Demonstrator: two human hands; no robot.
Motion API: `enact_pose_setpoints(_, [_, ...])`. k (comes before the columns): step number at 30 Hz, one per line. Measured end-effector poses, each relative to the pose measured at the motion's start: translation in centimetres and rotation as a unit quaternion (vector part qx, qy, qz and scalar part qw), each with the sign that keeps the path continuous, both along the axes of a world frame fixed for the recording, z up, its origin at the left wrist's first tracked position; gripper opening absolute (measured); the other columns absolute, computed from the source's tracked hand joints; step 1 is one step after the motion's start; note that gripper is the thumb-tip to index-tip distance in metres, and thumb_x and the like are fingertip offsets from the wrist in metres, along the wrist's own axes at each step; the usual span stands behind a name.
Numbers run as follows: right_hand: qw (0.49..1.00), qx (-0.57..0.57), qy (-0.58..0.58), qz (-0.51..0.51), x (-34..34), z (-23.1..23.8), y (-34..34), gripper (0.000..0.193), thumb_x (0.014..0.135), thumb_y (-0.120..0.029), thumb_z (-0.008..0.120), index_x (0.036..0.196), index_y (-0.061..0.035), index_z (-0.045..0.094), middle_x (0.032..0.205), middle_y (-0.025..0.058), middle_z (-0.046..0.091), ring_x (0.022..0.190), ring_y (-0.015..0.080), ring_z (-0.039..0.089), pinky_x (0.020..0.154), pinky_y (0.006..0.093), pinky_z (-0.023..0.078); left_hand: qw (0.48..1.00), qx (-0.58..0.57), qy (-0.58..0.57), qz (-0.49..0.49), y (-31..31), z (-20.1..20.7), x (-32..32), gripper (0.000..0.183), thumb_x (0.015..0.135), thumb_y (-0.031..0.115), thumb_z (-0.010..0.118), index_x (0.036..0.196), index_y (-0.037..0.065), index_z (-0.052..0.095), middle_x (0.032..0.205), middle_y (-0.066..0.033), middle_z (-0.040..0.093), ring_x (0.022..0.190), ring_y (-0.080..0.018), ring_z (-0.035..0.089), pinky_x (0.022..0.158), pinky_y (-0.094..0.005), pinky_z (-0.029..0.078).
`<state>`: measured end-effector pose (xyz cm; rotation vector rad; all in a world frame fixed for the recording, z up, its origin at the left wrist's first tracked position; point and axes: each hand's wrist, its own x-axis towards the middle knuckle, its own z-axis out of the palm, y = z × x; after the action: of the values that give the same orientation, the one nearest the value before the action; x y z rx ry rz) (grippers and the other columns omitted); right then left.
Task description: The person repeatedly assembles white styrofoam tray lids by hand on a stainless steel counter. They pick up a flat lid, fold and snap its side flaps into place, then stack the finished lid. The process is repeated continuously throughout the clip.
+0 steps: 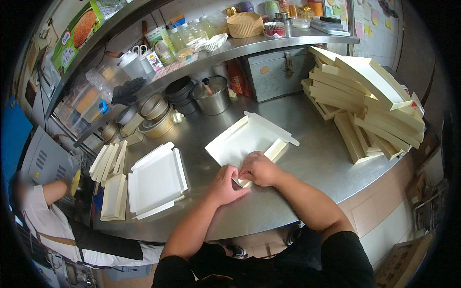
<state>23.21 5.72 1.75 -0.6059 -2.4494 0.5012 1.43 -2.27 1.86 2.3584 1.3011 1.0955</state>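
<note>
- The tabletop (297,115) is a steel surface that curves across the view, with a steel shelf (269,43) above it that carries jars, bottles and a woven basket.
- At the far right of the tabletop stands a high stack of folded boxes (370,101), cream coloured, some of them leaning on each other.
- At the left lies a flat box blank (156,180), with its side flaps partly raised, and just beside it a small pile of narrow folded pieces (113,182).
- Behind, near the wall, stand a metal pot (212,96) and some nested round tins (158,117).
- Another person in a white sleeve (41,211) is at the lower left edge, well apart from the work.
- In the middle lies the cardboard sheet (242,141), flat on the tabletop, with its right edge already folded up.
- The left hand (224,185) rests on the near corner of this sheet, fingers curled down, pressing it.
- The right hand (259,169) touches the same corner, its fingers closed in a pinch on the small flap there.
- In my judgement the step in hand is the folding of the near corner; the next move needs a firm crease while the sheet is held so that it does not slide.
</note>
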Motion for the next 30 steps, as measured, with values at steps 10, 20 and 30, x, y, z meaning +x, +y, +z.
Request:
enact_pose_setpoints(10, [0.991, -0.046, -0.064, -0.111, 2.2, 0.9, 1.1, 0.021, 0.091, -0.035, 0.084, 0.103, -0.0183, 0.082, 0.110, 0.0076, 0.077, 0.116, 0.0322, 0.068, 0.104, 0.0493, 0.049, 0.999, -0.020, -0.006, 0.027, 1.5, 0.7, -3.3, 0.016, 0.084, 0.013, 0.085, 0.081, 0.005, 0.072, 0.081, -0.0074, 0.071, 0.084, -0.0299, 0.066, 0.080, -0.0430, 0.055])
enact_pose_setpoints(20, [0.993, -0.038, -0.085, 0.067, 0.5, 0.3, 0.5, 0.022, 0.082, -0.025, 0.090, 0.098, -0.0144, 0.079, 0.106, 0.0060, 0.075, 0.103, 0.0347, 0.072, 0.091, 0.0457, 0.055, 0.986, -0.132, 0.090, -0.052, -0.4, 1.4, -1.0, 0.018, 0.084, 0.019, 0.089, 0.094, 0.008, 0.077, 0.098, -0.0086, 0.074, 0.101, -0.0322, 0.068, 0.088, -0.0440, 0.055])
enact_pose_setpoints(30, [0.974, -0.147, -0.133, 0.107, 0.6, 2.2, -1.1, 0.024, 0.077, -0.023, 0.093, 0.093, -0.0132, 0.078, 0.094, 0.0036, 0.076, 0.101, 0.0297, 0.070, 0.089, 0.0441, 0.053, 0.974, -0.103, 0.204, -0.011, 0.0, 3.3, -5.8, 0.037, 0.080, 0.027, 0.092, 0.114, 0.018, 0.080, 0.119, -0.0031, 0.074, 0.124, -0.0278, 0.065, 0.116, -0.0447, 0.045])
